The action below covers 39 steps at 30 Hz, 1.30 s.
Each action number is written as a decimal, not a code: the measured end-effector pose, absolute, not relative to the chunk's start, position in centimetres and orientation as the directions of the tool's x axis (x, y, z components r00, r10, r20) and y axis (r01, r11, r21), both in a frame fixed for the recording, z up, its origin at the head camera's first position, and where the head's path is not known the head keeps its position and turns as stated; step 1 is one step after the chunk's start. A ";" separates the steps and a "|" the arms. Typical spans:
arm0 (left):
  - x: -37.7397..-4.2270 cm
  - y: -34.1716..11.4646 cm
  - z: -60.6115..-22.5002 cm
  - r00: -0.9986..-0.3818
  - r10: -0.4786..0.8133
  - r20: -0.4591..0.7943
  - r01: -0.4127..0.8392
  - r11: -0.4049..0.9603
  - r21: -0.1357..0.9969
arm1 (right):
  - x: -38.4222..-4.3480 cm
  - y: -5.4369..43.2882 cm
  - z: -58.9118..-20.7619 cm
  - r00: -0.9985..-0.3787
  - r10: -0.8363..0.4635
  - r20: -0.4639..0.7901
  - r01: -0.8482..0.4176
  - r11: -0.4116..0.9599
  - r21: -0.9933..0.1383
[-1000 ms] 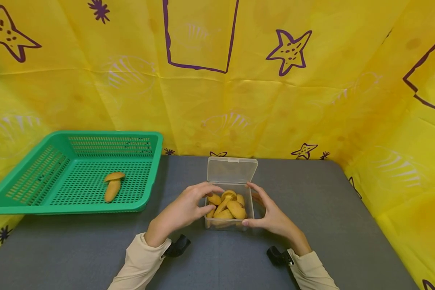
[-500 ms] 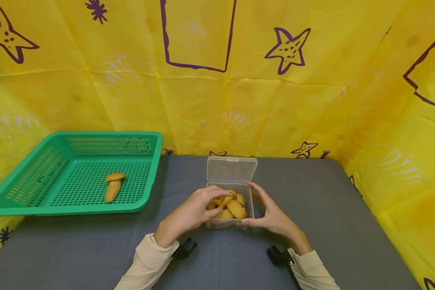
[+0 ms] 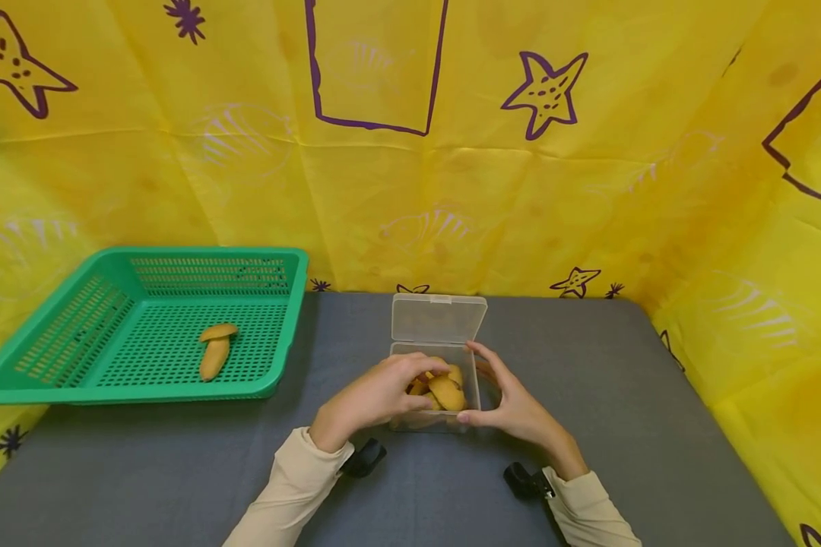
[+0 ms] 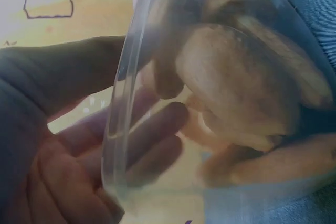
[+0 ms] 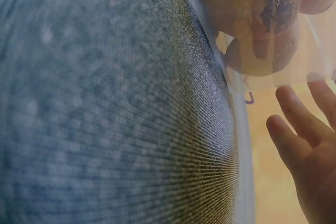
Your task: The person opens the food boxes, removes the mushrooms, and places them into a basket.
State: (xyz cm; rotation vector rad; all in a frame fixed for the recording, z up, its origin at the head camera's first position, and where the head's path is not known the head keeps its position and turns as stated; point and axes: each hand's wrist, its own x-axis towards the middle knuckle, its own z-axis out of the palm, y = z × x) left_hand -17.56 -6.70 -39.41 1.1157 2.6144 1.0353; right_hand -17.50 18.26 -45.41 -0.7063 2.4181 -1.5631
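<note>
A small clear plastic box (image 3: 427, 422) holds several tan mushrooms (image 3: 446, 393), its hinged lid (image 3: 438, 319) standing up at the back. My left hand (image 3: 376, 391) reaches over the left side of the box, thumb and fingers spread above and among the mushrooms; part of the contents is hidden under it. Through the clear wall in the left wrist view, fingertips (image 4: 170, 114) show beside the mushrooms (image 4: 226, 77). My right hand (image 3: 513, 406) holds the box's right side, thumb at the front corner and a finger at the back corner.
A green perforated basket (image 3: 290, 327) stands at the left of the grey table (image 3: 629, 425), one mushroom (image 3: 215, 353) lying in it. Yellow printed cloth (image 3: 356, 197) hangs behind the table and along its right side.
My left hand has moved right across the box, covering more of the mushrooms. The right hand, the box and the basket stay where they were.
</note>
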 end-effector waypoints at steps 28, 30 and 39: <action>-18.0 -4.9 -40.0 -0.783 0.612 0.114 0.554 0.601 0.576 | -17.6 18.3 -45.7 -0.868 -0.485 0.109 -0.291 0.319 -0.902; -17.9 -5.1 -40.1 -0.785 0.604 0.142 0.555 0.581 0.596 | -17.6 18.3 -45.8 -0.868 -0.485 0.110 -0.292 0.317 -0.902; -16.9 -6.8 -39.3 -0.770 0.520 0.369 0.628 0.520 0.578 | -17.6 18.3 -45.7 -0.867 -0.485 0.115 -0.304 0.333 -0.893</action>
